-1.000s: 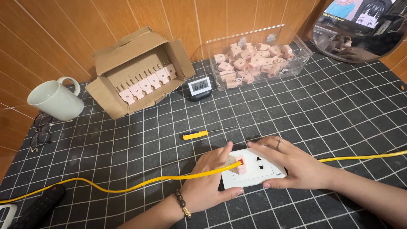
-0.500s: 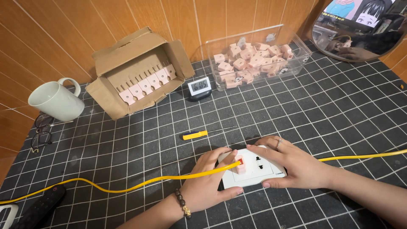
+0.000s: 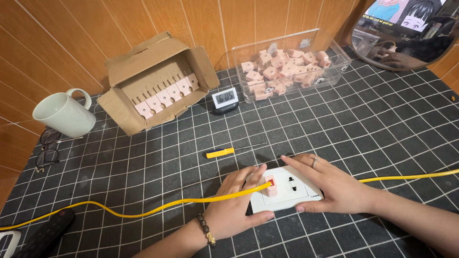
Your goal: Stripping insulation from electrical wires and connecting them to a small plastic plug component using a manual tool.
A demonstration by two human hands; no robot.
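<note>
Low on the gridded surface (image 3: 382,110): white plate (image 3: 291,193) lying flat, pink module (image 3: 271,187) seated in it, yellow cable (image 3: 158,208) running into the module. Left hand (image 3: 236,203) pinched on the cable at the module; right hand (image 3: 334,186) spread flat, pressing the plate. Best kept: plate pinned, cable fed straight, 1 steady push, no twisting.

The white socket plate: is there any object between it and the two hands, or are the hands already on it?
Nothing visible stands between. The left hand lies on the left edge of the white socket plate, where the yellow cable meets the small pink module. The right hand lies on its right side. The screwdriver lies apart behind.
</note>
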